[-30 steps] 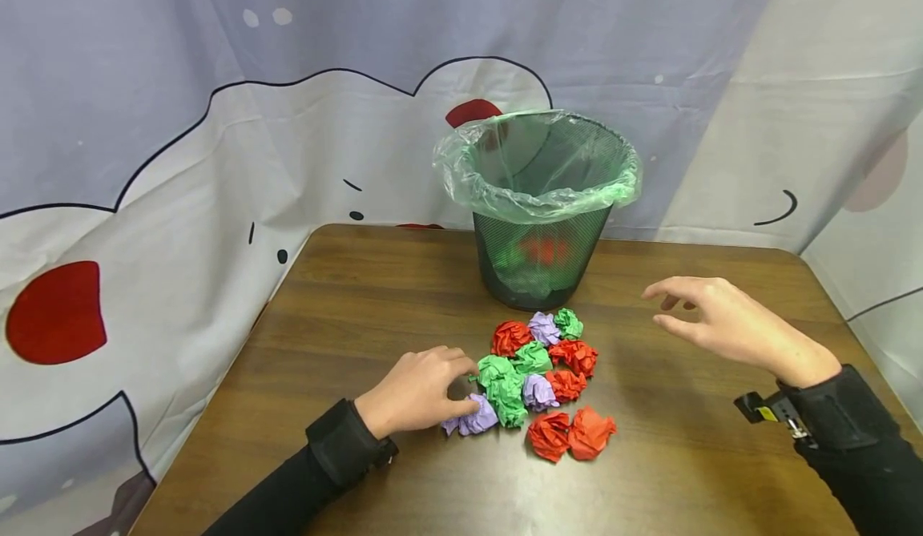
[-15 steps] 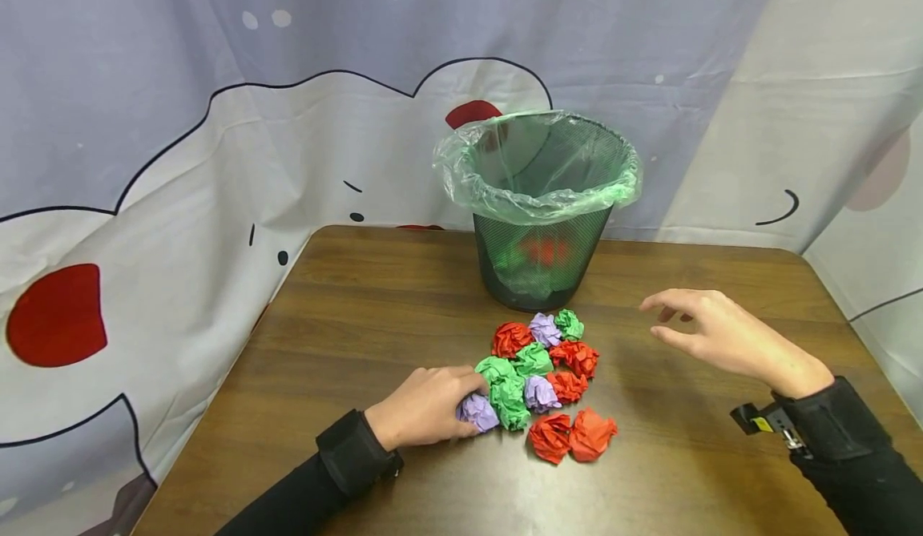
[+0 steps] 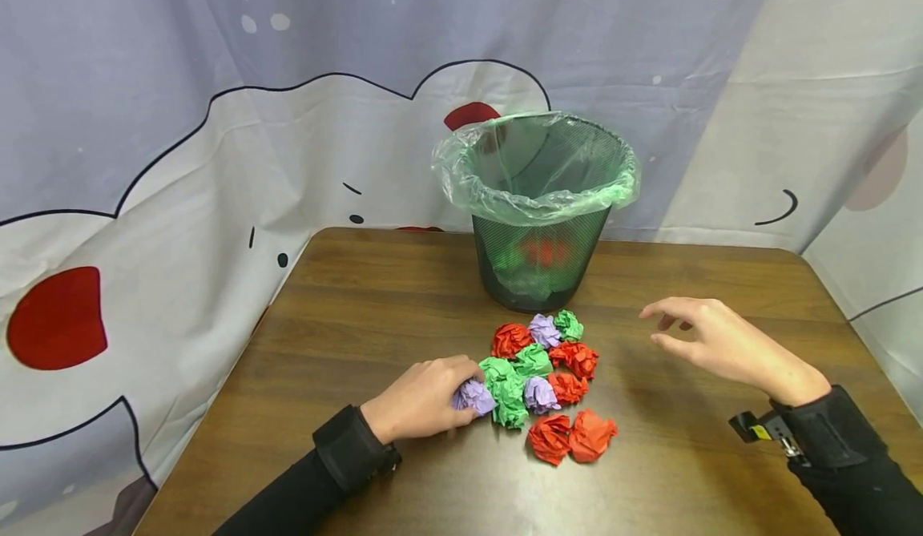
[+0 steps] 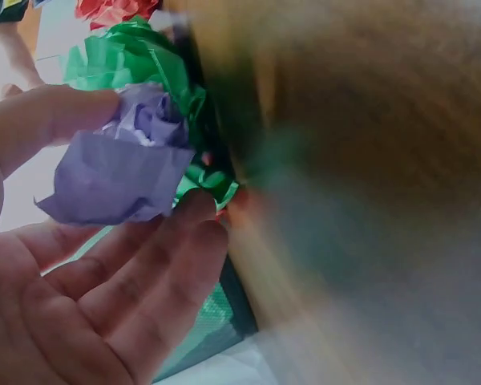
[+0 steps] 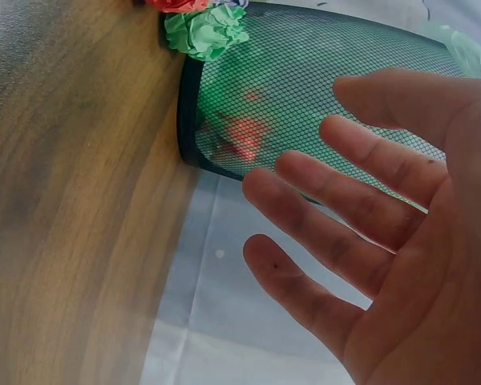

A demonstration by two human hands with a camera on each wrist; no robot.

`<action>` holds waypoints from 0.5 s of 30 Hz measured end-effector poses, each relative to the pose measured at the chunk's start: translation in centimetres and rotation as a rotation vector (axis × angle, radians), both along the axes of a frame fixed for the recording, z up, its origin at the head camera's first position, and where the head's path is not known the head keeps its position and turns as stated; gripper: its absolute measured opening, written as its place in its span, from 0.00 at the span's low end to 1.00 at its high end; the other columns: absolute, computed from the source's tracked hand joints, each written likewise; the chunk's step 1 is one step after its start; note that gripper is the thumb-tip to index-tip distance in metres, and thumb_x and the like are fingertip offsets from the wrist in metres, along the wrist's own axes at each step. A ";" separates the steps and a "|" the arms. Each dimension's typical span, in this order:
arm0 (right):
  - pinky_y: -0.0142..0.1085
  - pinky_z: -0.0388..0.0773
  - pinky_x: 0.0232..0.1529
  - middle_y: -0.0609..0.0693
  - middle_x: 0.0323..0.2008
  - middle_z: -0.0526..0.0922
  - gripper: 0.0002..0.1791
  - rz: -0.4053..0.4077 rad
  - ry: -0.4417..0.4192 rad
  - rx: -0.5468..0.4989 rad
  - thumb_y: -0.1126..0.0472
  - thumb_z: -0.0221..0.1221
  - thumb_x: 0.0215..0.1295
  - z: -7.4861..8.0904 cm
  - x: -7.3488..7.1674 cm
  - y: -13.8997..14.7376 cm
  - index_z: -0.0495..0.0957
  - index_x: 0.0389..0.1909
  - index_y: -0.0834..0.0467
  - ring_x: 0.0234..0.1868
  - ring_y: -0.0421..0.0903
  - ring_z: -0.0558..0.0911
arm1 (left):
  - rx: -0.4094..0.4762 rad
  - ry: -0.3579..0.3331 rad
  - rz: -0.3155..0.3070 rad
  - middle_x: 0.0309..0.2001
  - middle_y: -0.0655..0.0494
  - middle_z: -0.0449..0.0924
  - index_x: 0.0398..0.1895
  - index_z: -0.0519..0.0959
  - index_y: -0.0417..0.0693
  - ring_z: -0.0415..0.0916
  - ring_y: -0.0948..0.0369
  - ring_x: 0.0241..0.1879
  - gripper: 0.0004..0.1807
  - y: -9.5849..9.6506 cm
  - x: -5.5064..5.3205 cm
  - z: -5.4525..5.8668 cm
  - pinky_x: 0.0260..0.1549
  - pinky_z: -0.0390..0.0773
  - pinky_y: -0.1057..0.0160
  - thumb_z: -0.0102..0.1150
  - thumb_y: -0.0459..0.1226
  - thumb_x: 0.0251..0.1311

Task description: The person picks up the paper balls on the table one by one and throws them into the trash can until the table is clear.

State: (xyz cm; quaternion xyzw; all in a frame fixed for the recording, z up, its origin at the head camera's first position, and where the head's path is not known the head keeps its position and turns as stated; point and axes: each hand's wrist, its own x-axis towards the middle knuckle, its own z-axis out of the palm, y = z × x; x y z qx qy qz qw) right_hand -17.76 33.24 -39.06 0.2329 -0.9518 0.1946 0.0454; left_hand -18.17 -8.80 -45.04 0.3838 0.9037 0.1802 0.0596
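Note:
My left hand (image 3: 425, 400) grips a crumpled purple paper ball (image 3: 473, 397) at the left side of a cluster of paper balls. In the left wrist view the purple ball (image 4: 124, 168) sits between thumb and fingers, with a green paper ball (image 4: 136, 60) just beyond it. Green paper balls (image 3: 507, 392) lie right beside the held one. My right hand (image 3: 728, 348) hovers over the right of the table, fingers relaxed and holding nothing. The right wrist view shows that hand (image 5: 369, 216) with its fingers spread apart, in front of the bin.
A black mesh bin (image 3: 541, 259) with a clear green liner stands behind the cluster, red and green paper showing inside. Red balls (image 3: 591, 435), another purple ball (image 3: 541, 394) and a small green ball (image 3: 569, 325) lie on the wooden table (image 3: 360, 312). A patterned curtain hangs behind.
My left hand has moved onto the purple ball and taken hold of it; the ball has shifted slightly up-left since half a second ago. The right hand has sunk slightly.

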 end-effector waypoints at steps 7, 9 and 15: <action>0.39 0.80 0.40 0.42 0.45 0.86 0.15 -0.004 -0.024 -0.023 0.60 0.66 0.65 -0.3 0.3 0.1 0.82 0.52 0.50 0.42 0.39 0.84 | 0.074 0.035 0.018 0.46 0.65 0.76 0.52 0.77 0.56 0.74 0.67 0.38 0.20 -0.1 -0.8 1.0 0.40 0.77 0.66 0.67 0.45 0.56; 0.38 0.80 0.40 0.41 0.44 0.86 0.15 -0.010 -0.029 -0.019 0.60 0.65 0.65 -0.5 0.4 0.2 0.81 0.52 0.50 0.42 0.38 0.83 | 0.107 0.048 0.029 0.45 0.66 0.75 0.51 0.77 0.56 0.73 0.68 0.38 0.20 -0.2 -1.1 1.3 0.39 0.76 0.67 0.67 0.44 0.55; 0.35 0.79 0.39 0.41 0.44 0.86 0.15 -0.012 -0.035 -0.017 0.59 0.65 0.65 -1.0 0.5 0.4 0.81 0.53 0.50 0.41 0.37 0.83 | 0.251 0.115 0.075 0.44 0.67 0.73 0.50 0.76 0.55 0.72 0.70 0.38 0.19 -0.3 -2.0 2.4 0.39 0.77 0.69 0.66 0.42 0.55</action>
